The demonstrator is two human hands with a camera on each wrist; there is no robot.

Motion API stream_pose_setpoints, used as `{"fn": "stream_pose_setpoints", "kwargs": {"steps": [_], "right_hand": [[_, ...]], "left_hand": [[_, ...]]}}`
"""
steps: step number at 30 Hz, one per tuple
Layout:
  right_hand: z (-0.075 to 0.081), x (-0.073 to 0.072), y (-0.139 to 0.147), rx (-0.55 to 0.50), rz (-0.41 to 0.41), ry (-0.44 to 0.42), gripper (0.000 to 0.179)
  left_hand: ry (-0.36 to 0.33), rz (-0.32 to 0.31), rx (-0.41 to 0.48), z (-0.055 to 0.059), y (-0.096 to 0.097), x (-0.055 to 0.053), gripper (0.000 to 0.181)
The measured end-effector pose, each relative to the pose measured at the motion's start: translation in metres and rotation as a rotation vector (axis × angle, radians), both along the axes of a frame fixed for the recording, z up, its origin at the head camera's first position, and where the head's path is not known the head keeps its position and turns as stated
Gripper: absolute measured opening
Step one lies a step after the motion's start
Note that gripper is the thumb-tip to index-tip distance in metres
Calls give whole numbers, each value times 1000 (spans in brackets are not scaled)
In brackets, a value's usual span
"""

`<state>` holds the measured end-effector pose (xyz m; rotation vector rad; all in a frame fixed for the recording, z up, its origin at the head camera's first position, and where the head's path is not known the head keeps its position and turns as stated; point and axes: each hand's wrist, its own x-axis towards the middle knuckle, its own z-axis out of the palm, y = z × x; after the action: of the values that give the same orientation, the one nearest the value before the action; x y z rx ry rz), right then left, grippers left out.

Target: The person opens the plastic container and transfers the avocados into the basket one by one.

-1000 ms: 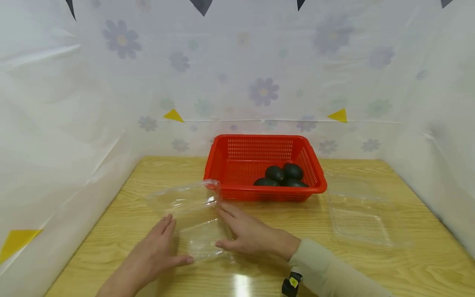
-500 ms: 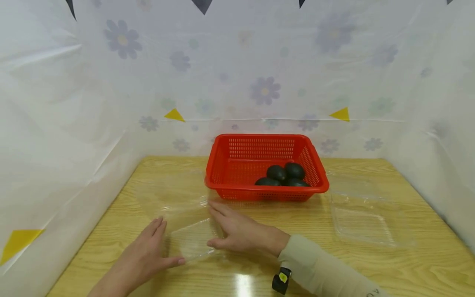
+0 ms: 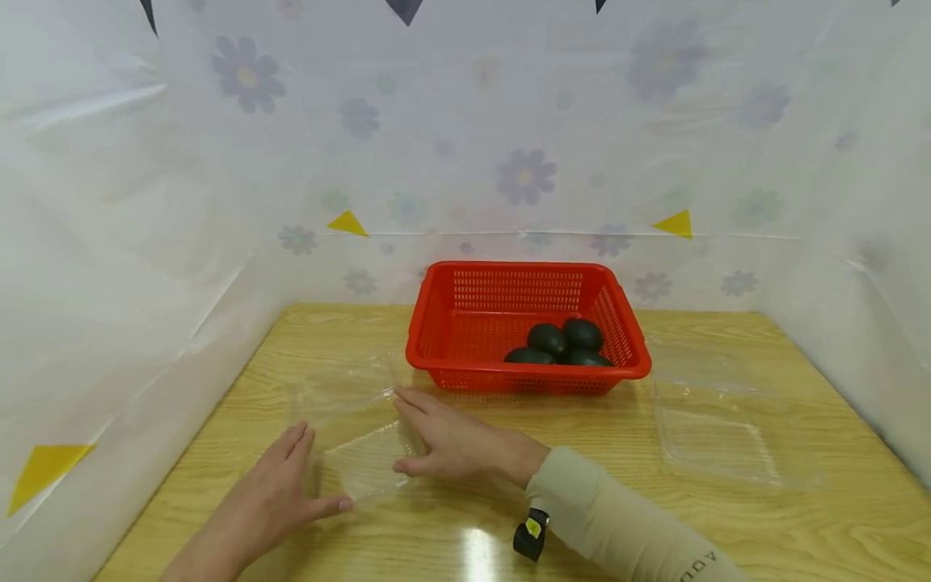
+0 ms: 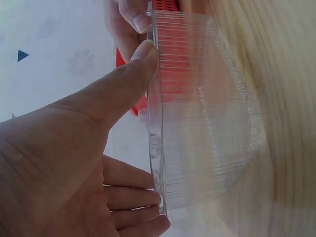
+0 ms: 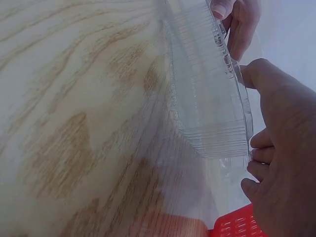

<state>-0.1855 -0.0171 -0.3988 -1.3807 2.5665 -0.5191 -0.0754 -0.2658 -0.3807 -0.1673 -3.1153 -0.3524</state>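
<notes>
A clear plastic clamshell box [image 3: 369, 462] sits on the wooden table between both hands, its lid [image 3: 342, 390] folded back towards the far side. My left hand [image 3: 263, 495] touches the left side of the rim, thumb at the near edge and fingers stretched along the side. From the right, my right hand [image 3: 458, 443] touches the opposite rim with fingers extended and thumb spread towards me. Both wrist views show the ribbed wall of the box [image 4: 197, 133] with fingertips at its rim. Nothing can be seen inside the box.
Behind the hands stands a red plastic basket [image 3: 465, 377] with several dark green, avocado-like fruits [image 3: 547, 339] at its right. A second clear clamshell box [image 3: 716, 444] lies unfolded on the table [image 3: 582, 501] to the right. White flowered sheeting [image 3: 524, 105] encloses the back and sides.
The lid, upright by the basket's left corner a second ago, has tipped back away from it. Both hands have shifted the box a little to the left. The basket and fruits stay put.
</notes>
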Motion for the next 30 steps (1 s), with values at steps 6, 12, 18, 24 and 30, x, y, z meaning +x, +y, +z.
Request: {"fn": "stream_pose_setpoints", "kwargs": {"steps": [6,12,18,24,30], "right_hand": [[2,-1,2,19,-4,9,89],[4,2,9,-22,-4,11,84],[6,4,22,-72,-53,-32,81],[11,8,50,-146,-121,-76,75],[20,15,84,-181,-166,-70,71]], "left_hand": [[11,-8,10,-1,0,-2,117],[51,-22,6,-2,-3,-6,115],[112,-38,16,-5,-3,-8,107],[178,-75,16,-9,-2,-10,94],[238,-113,22,-11,-1,-12,89]]}}
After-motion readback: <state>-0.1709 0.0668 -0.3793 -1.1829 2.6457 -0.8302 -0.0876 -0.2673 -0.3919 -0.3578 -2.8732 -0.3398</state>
